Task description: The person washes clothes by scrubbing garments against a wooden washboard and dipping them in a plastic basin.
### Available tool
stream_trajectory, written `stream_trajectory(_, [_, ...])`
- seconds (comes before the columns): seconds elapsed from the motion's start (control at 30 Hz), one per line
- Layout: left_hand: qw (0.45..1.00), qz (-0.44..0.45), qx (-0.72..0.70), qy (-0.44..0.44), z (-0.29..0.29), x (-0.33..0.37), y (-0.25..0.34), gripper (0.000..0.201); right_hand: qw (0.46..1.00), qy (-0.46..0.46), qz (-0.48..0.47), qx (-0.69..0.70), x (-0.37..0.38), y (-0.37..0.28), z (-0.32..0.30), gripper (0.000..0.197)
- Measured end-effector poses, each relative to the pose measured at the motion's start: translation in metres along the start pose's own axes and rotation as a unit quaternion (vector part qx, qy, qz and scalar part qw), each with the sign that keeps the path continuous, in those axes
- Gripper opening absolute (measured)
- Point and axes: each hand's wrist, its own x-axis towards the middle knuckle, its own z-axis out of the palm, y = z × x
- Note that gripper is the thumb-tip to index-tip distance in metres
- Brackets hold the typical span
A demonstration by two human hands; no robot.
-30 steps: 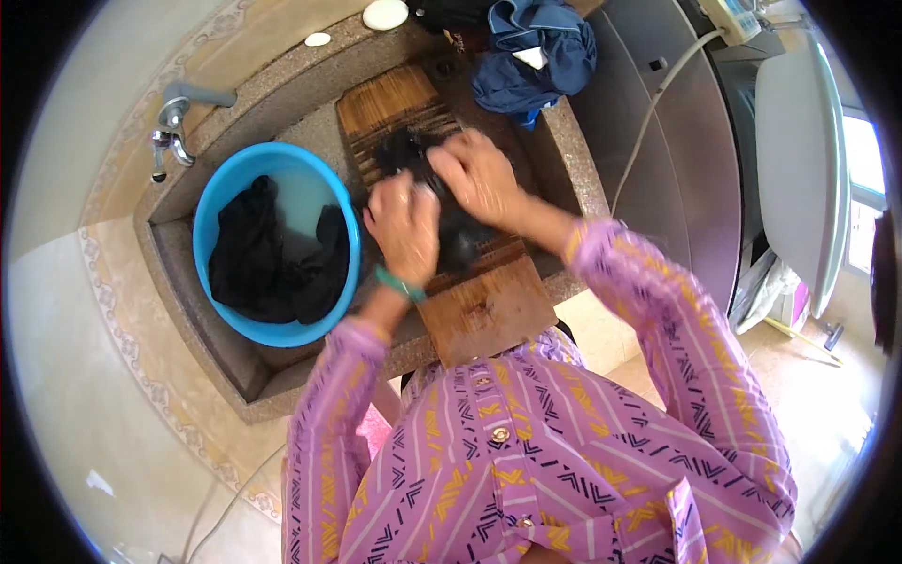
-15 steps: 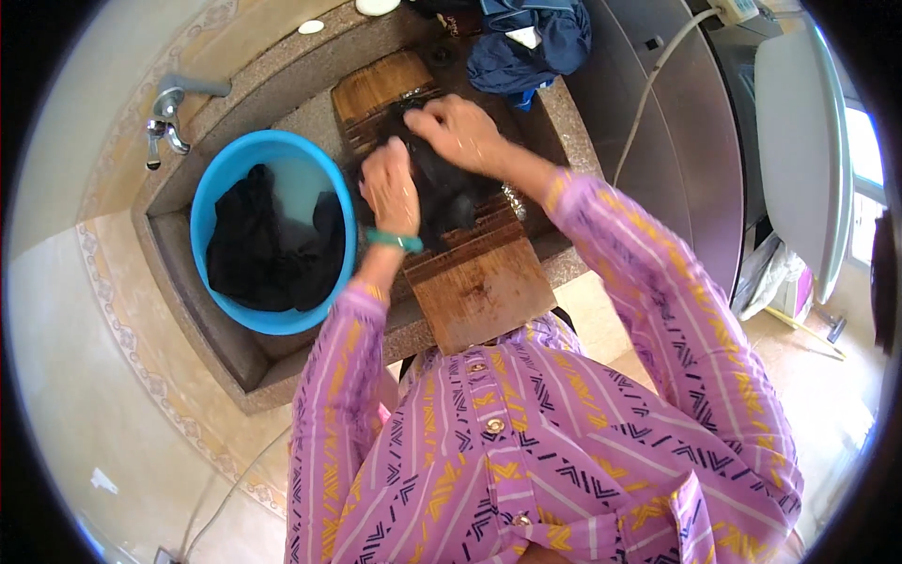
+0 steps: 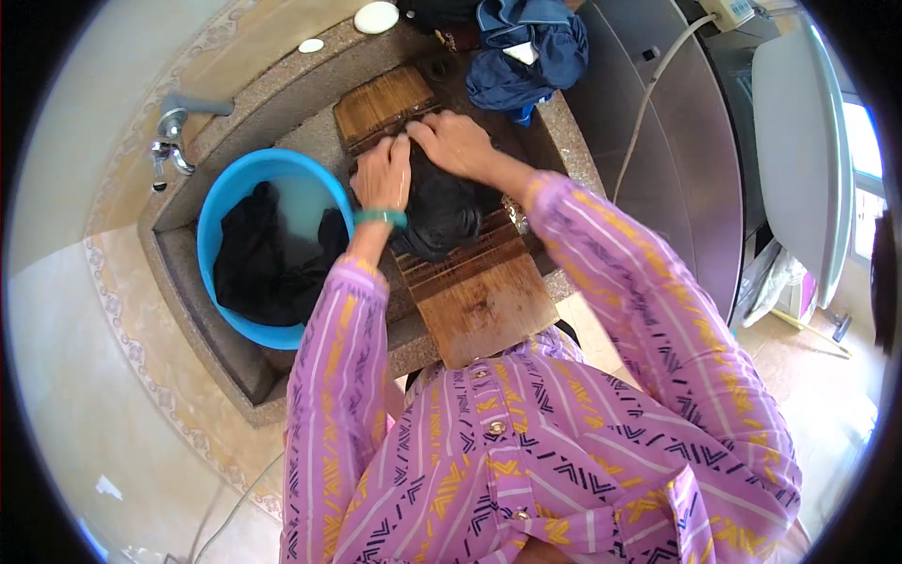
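A wooden washboard (image 3: 484, 305) leans in the stone sink, its near end against my front and its far end toward the back wall. Across its ridges lies a wet, bunched black garment (image 3: 440, 211). My left hand (image 3: 382, 177), with a green bangle at the wrist, presses on the garment's far left part with its fingers curled over. Close beside it, my right hand (image 3: 453, 143) grips the far edge, fingers bent into the cloth. The fingertips of both hands nearly meet, and the cloth beneath them is partly hidden.
Left of the board, a blue basin (image 3: 209, 235) holds cloudy water and soaking black cloth (image 3: 254, 268). A tap (image 3: 171, 141) juts from the wall. White soap (image 3: 376, 17) rests on the back ledge. A navy garment (image 3: 526, 80) is heaped at the far right corner.
Both hands have closed in on the far part of the black garment. Its near part is now bunched more thickly on the board. The view has tilted slightly.
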Motion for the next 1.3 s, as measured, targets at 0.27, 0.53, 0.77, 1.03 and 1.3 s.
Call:
stream_trajectory(0.27, [0.945, 0.186, 0.116, 0.244, 0.030, -0.040, -0.004, 0.025, 0.970, 0.183, -0.133, -0.086, -0.037, -0.034, -0.010, 0.019])
stream_trajectory(0.53, [0.939, 0.176, 0.058, 0.288, 0.020, -0.043, -0.010, 0.022, 0.966, 0.217, -0.136, 0.027, -0.038, -0.040, -0.006, 0.021])
stream_trajectory(0.77, [0.944, 0.164, 0.103, 0.268, 0.034, -0.038, -0.008, 0.027, 0.953, 0.219, -0.183, -0.106, -0.036, -0.027, 0.007, 0.018])
stream_trajectory(1.03, [0.974, -0.016, 0.184, 0.130, 0.006, 0.000, -0.008, 0.059, 0.991, -0.048, 0.111, -0.061, 0.012, -0.041, -0.032, 0.062])
stream_trajectory(1.3, [0.948, 0.193, 0.008, 0.254, 0.039, -0.112, 0.007, 0.027, 0.952, 0.242, -0.187, -0.013, -0.128, -0.044, -0.019, 0.015])
